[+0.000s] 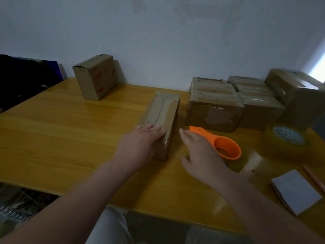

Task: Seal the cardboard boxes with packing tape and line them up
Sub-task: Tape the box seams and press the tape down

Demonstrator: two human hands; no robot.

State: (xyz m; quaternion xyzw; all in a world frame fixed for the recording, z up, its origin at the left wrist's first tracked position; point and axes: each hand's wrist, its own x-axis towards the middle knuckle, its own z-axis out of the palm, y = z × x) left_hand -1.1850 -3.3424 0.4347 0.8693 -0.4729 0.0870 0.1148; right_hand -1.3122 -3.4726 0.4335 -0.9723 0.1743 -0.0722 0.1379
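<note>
**Head view: left hand flat on a taped box, right hand free beside it**

I see the left hand point(140, 140) resting on the near end of the middle box point(162, 110). This box stands on the yellow desk point(70, 129), near its centre. The fingers point(154, 129) of this hand are straight and pressed together, and they lie flat on the tape strip along the top seam. The right hand point(202, 152) hangs over the desk just beside the same box, between it and the orange tape cutter point(228, 147). Its fingers are loosely spread and hold nothing; the hand is somewhat blurred.

About writing, only the far box point(95, 76), at the back left near the wall, carries print. It is red and covers two sides, but I cannot read it. The core of the tape roll point(286, 141) shows a dotted pattern and no words that I can read.

Now the count. There is one box under the left hand and one far box. At the right there is a group of boxes pushed together, and I count at least four. Its front box point(214, 106) has shiny tape on the side. The blur does not allow me an exact number there. I also count one tape roll, one orange cutter, one white notepad point(295, 192) and one pink pencil point(314, 178) at the right edge.
</note>
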